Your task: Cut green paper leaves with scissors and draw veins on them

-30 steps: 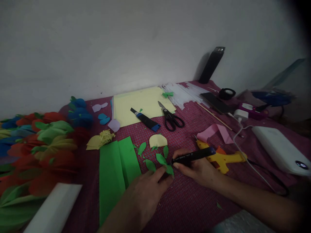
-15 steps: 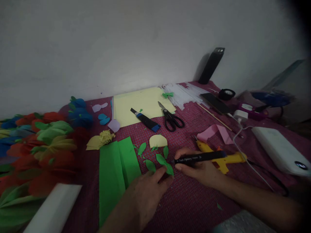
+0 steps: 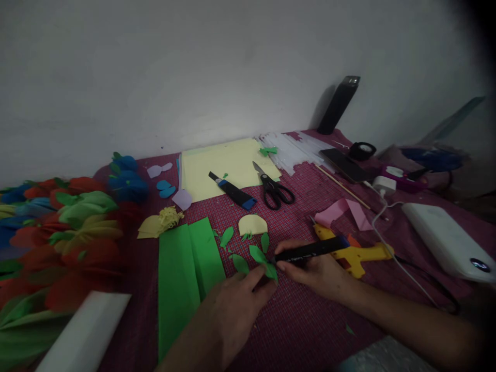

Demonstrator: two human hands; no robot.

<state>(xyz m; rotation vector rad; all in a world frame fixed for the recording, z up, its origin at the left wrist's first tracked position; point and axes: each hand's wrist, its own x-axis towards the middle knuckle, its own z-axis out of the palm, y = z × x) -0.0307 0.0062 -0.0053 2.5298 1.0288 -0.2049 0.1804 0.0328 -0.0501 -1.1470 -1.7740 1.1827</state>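
Observation:
My left hand [image 3: 242, 302] is closed on a green paper leaf [image 3: 259, 256], pinching its lower end. In my right hand [image 3: 320, 274] is a black marker [image 3: 310, 251], its tip touching or very close to that leaf. Other cut leaves lie around it: one leaf [image 3: 241, 264] beside my left fingers, another leaf [image 3: 265, 242] just above, and a third leaf [image 3: 227, 237] farther left. A cream paper piece [image 3: 252, 225] rests behind them. Folded green paper [image 3: 178, 284] sits partly under my left forearm.
Scissors [image 3: 273, 191] and a box cutter [image 3: 234, 194] lie by cream sheets [image 3: 217, 160]. A yellow glue gun [image 3: 358, 256], pink strip [image 3: 343, 213] and white power bank [image 3: 449, 240] are to the right. Colourful paper flowers [image 3: 85, 206] crowd the left. A black bottle [image 3: 338, 106] stands at the back.
The marker has shifted slightly left and its tip has come to the leaf. My left hand stays in place with the leaf.

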